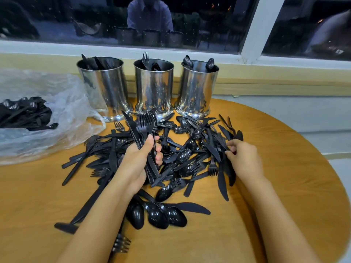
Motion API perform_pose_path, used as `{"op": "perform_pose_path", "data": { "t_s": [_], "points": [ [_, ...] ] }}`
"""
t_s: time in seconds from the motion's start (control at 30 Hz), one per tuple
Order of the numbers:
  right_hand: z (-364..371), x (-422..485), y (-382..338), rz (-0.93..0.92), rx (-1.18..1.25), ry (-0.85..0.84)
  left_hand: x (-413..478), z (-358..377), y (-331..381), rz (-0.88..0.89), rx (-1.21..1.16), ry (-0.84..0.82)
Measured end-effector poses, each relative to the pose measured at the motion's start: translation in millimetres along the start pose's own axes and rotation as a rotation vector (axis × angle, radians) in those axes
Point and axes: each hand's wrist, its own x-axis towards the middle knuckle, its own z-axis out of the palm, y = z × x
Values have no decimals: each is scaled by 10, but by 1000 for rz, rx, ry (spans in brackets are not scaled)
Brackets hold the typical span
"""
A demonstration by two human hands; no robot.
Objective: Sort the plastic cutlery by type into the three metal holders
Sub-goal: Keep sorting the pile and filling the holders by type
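Left of the middle holder (154, 88), the plastic bag (66, 103) and its cutlery (24, 112) run off the edge, and that holder's wall hides all but the fork tips (145, 57) inside. Nearer me than that holder, my left grip (139, 162) covers the lower part of the fork bundle (146, 124). My right grip (243, 158) has its fingertips (233, 146) down in the pile (182, 158), so I cannot tell whether they hold anything.

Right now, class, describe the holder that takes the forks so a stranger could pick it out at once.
Find the round wooden table under the window. At its far edge three shiny metal holders stand in a row. The fork holder is the middle one: fork tines poke above its rim, while the left holder shows knives and the right holder spoon bowls.
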Motion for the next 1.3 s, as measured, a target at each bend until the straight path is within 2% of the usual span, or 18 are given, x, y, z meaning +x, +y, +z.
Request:
{"op": "perform_pose_path", "data": {
  "t_s": [0.1,0.2,0.3,0.37,0.43,0.53,0.8,0.87,0.93,1.1,1.3],
  "points": [
    [-17,1,-86,-78,161,144,8,-1,4,0,0,6],
    [-198,-12,-284,-122,561,205,11,11,8,-3,-12,4],
    [-353,-33,-522,-64,1105,112,8,26,6,-9,0,-2],
    [-339,-49,-641,-23,1325,31,0,32,7,-14,0,-4],
    [-244,-87,-713,-1,1444,-75,-6,29,9,-20,-5,6],
    [-43,-186,-784,8,1460,-195,4,17,21,-28,-3,19],
    [40,-241,-775,140,1634,-220,23,5,3,-40,-39,117],
    [41,-279,-815,139,1698,-292,28,12,2,-24,-38,139],
    [86,-354,-882,80,1601,-351,32,25,-13,-9,-37,149],
    [252,-485,-1014,-41,1125,-270,52,43,-40,25,1,169],
    [301,-547,-1037,-183,1013,-329,48,49,-74,33,61,148]
  ]
}}
